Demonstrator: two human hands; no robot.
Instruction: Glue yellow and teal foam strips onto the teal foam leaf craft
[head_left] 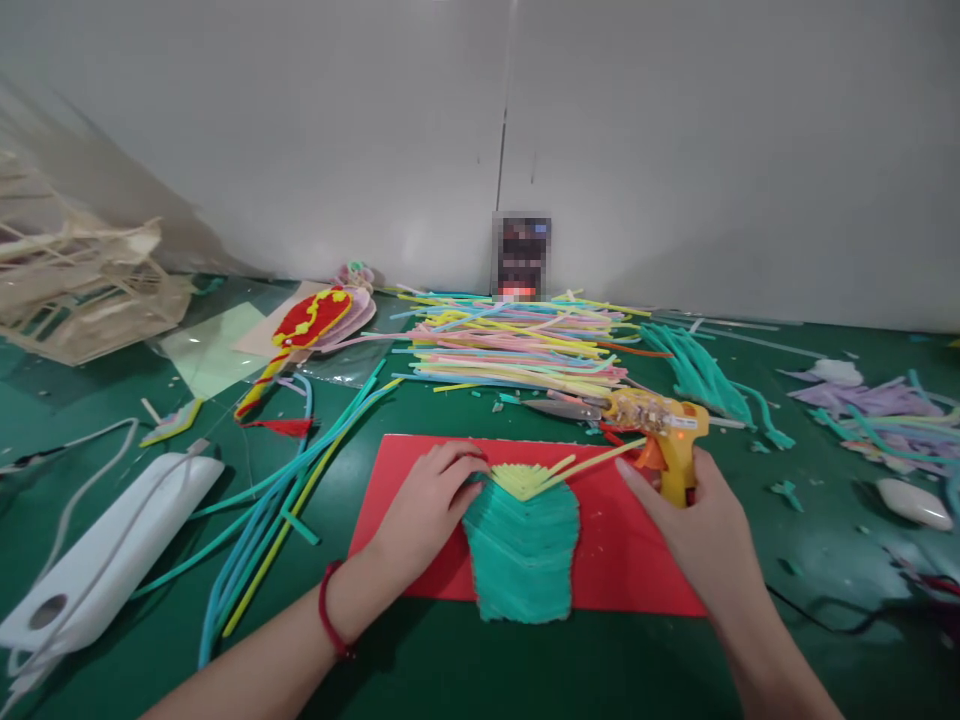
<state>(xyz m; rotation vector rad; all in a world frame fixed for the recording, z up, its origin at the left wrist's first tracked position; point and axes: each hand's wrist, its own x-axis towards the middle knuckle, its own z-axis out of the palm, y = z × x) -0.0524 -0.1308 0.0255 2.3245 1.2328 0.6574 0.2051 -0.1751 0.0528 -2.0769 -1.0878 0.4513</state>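
Note:
A teal woven strip piece [521, 540] with a yellow chevron top [525, 482] lies on a red sheet [622, 550] on the green table. My left hand [427, 510] rests with curled fingers pressed on the piece's upper left edge. My right hand [701, 530] is wrapped round the handle of a yellow glue gun [667, 440]. The gun's nozzle sits at the end of a yellow strip [600, 460] that runs to the chevron.
A heap of pastel strips [517, 345] lies behind the red sheet. Long teal and yellow strips [285, 500] run at the left beside a white device [105, 550]. Teal strips [697, 375], purple scraps [877, 400], a red-yellow ornament [307, 325] and a wooden model [75, 290] lie around.

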